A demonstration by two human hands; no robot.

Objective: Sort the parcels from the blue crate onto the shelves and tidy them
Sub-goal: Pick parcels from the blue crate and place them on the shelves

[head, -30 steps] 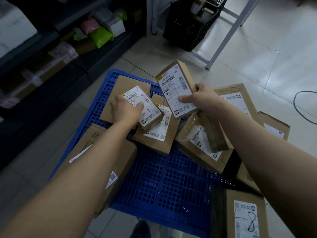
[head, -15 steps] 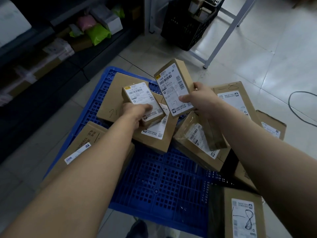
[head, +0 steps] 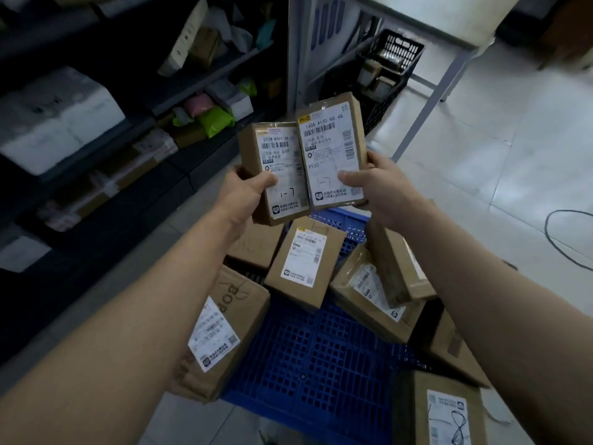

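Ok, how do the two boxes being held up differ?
The left box, in the left hand, sits lower and looks smaller than the right box, in the right hand. The right box's label reads 140A A130; the left box's starts 512B. Both are brown cardboard with 1-7 handwritten on the label.

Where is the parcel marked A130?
Head view, centre: the A130 parcel is gripped in the right hand, side by side with the second parcel in the left hand, both above the blue crate.

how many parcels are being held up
2. The left parcel is gripped by the left hand, the right parcel by the right hand, side by side above the blue crate. No others lifted.
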